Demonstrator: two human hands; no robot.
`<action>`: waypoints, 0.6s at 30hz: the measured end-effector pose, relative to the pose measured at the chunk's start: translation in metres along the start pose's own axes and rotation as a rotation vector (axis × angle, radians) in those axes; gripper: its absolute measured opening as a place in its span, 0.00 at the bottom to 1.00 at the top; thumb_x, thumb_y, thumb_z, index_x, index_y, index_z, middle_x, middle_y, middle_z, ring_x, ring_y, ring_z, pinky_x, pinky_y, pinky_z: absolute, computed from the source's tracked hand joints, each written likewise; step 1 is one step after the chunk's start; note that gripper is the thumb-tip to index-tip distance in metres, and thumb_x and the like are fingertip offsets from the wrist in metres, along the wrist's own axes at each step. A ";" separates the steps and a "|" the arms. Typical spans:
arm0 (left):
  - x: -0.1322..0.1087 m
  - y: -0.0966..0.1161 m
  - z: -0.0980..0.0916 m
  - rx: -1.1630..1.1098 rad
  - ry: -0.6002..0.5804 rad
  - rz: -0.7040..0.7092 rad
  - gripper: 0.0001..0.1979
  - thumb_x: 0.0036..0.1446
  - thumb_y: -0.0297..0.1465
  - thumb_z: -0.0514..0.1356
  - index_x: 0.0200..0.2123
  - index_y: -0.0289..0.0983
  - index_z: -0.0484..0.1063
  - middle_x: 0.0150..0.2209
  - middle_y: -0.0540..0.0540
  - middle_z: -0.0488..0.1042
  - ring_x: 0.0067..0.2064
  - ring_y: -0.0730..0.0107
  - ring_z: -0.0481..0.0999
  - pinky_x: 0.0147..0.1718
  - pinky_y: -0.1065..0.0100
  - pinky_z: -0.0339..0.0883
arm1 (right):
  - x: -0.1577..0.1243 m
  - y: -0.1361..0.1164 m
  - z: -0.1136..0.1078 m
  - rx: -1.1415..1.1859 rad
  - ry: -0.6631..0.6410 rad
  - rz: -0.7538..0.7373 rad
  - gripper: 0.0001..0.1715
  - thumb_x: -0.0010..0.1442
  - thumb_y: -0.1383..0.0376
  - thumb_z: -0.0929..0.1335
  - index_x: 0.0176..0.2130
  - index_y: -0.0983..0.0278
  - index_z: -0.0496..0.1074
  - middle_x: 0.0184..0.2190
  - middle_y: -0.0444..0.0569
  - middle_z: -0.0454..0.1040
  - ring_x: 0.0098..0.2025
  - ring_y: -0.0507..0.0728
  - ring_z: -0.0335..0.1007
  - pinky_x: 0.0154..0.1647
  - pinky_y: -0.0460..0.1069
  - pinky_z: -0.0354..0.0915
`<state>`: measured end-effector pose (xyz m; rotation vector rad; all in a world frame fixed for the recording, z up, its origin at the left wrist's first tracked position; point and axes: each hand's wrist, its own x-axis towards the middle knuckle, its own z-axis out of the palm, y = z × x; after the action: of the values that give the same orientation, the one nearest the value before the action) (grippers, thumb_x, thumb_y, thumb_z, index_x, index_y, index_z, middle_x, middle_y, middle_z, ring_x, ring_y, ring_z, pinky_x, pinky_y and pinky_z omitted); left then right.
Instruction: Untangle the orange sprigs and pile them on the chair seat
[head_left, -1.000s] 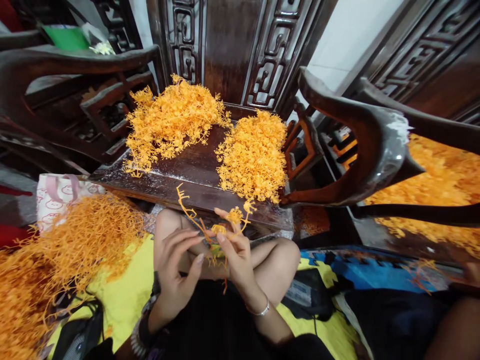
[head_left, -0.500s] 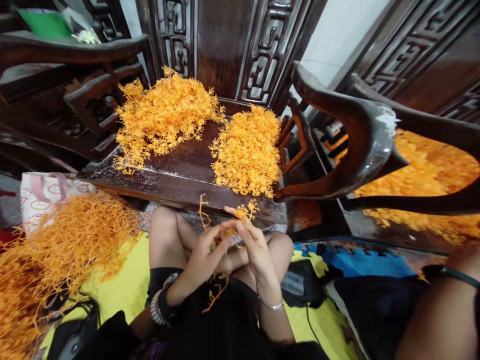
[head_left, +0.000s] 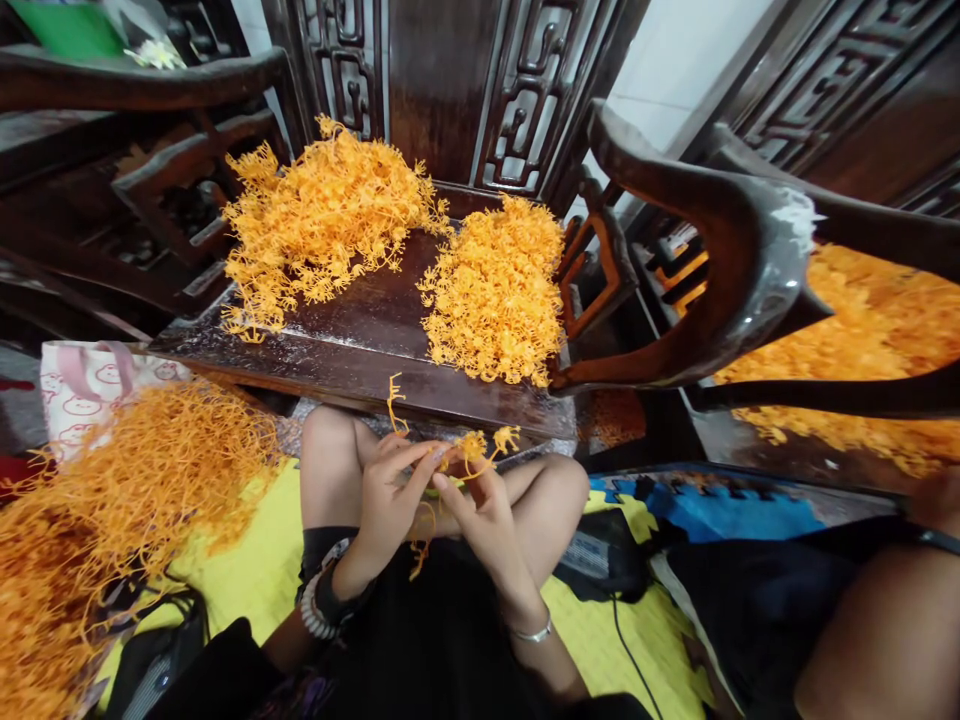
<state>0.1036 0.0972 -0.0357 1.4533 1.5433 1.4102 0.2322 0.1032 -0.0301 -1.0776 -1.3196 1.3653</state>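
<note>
Above my crossed legs, my left hand (head_left: 391, 500) pinches a thin branched orange plastic strand (head_left: 394, 402), whose upper end sticks up past the fingers. Another orange strand end (head_left: 421, 548) hangs below the same hand. Close beside it, my right hand (head_left: 486, 522) is closed on small orange plastic flower pieces (head_left: 474, 446) with curling stems. The fingertips of both hands nearly meet, and they partly hide where the pieces join. Farther forward, a tidy pile of orange flower pieces (head_left: 495, 290) and a looser pile (head_left: 322, 220) rest on the dark wooden seat (head_left: 360, 325).
At left, a heap of tangled orange strands (head_left: 165, 460) lies against a white bag (head_left: 79, 390) on a yellow mat (head_left: 247, 540). More orange pieces (head_left: 862, 340) fill the neighbouring chair behind a curved armrest (head_left: 750, 270). Another person's leg (head_left: 877, 640) is at right.
My hands have shifted slightly, and the right one has turned and lowered, its fingers now bent around the flower pieces. The view has tilted a little.
</note>
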 end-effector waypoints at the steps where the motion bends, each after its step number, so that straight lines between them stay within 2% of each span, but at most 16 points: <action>1: 0.001 -0.001 -0.001 0.035 0.023 0.030 0.10 0.60 0.34 0.58 0.37 0.41 0.80 0.32 0.47 0.80 0.36 0.63 0.73 0.43 0.59 0.65 | -0.001 0.001 0.002 -0.013 0.010 0.000 0.14 0.57 0.56 0.70 0.39 0.63 0.72 0.34 0.48 0.74 0.36 0.55 0.70 0.41 0.49 0.66; 3: 0.003 -0.003 -0.006 0.115 0.075 0.106 0.09 0.59 0.33 0.59 0.35 0.42 0.80 0.29 0.49 0.79 0.34 0.65 0.71 0.48 0.56 0.63 | -0.001 0.002 0.004 -0.014 -0.033 0.009 0.13 0.60 0.56 0.68 0.39 0.63 0.72 0.29 0.45 0.70 0.31 0.52 0.66 0.36 0.47 0.64; 5: 0.006 -0.005 -0.011 0.166 0.112 0.175 0.09 0.59 0.31 0.59 0.34 0.43 0.80 0.28 0.51 0.78 0.34 0.66 0.71 0.55 0.52 0.57 | -0.001 0.001 0.003 -0.002 -0.094 0.029 0.14 0.62 0.55 0.65 0.40 0.63 0.71 0.24 0.41 0.65 0.26 0.50 0.60 0.29 0.45 0.59; 7: 0.008 -0.005 -0.015 0.169 0.157 0.197 0.09 0.59 0.31 0.59 0.32 0.42 0.79 0.28 0.52 0.78 0.34 0.66 0.72 0.59 0.51 0.53 | -0.002 -0.002 0.003 -0.023 -0.129 0.032 0.16 0.64 0.54 0.62 0.41 0.63 0.70 0.22 0.40 0.60 0.23 0.49 0.55 0.26 0.45 0.55; 11: 0.004 0.002 -0.015 0.092 0.281 0.159 0.10 0.59 0.33 0.58 0.27 0.40 0.77 0.26 0.51 0.75 0.34 0.65 0.71 0.57 0.52 0.57 | -0.010 -0.015 0.002 -0.170 -0.201 -0.025 0.17 0.67 0.57 0.59 0.39 0.63 0.71 0.24 0.41 0.63 0.26 0.50 0.57 0.28 0.45 0.55; 15: -0.001 0.008 -0.015 0.049 0.296 0.113 0.13 0.60 0.34 0.57 0.24 0.39 0.74 0.24 0.50 0.73 0.34 0.66 0.71 0.53 0.54 0.62 | -0.021 -0.024 -0.003 -0.243 -0.253 -0.057 0.15 0.68 0.60 0.58 0.37 0.63 0.70 0.24 0.42 0.64 0.25 0.49 0.57 0.28 0.45 0.55; 16: 0.001 0.007 -0.019 0.036 0.333 0.097 0.13 0.60 0.34 0.57 0.25 0.39 0.73 0.26 0.50 0.73 0.36 0.65 0.72 0.53 0.55 0.63 | -0.025 -0.024 -0.006 -0.236 -0.246 -0.056 0.16 0.68 0.59 0.58 0.34 0.63 0.68 0.23 0.41 0.62 0.24 0.49 0.56 0.27 0.45 0.54; 18: 0.012 0.005 -0.037 -0.021 0.528 0.070 0.11 0.60 0.35 0.57 0.28 0.39 0.73 0.32 0.50 0.75 0.39 0.65 0.74 0.51 0.57 0.65 | -0.032 -0.018 -0.016 -0.197 -0.190 -0.033 0.20 0.68 0.56 0.57 0.28 0.63 0.63 0.20 0.40 0.57 0.22 0.49 0.51 0.24 0.45 0.51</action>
<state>0.0686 0.0974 -0.0186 1.1849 1.7871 1.9569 0.2544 0.0744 -0.0131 -1.0704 -1.6322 1.3610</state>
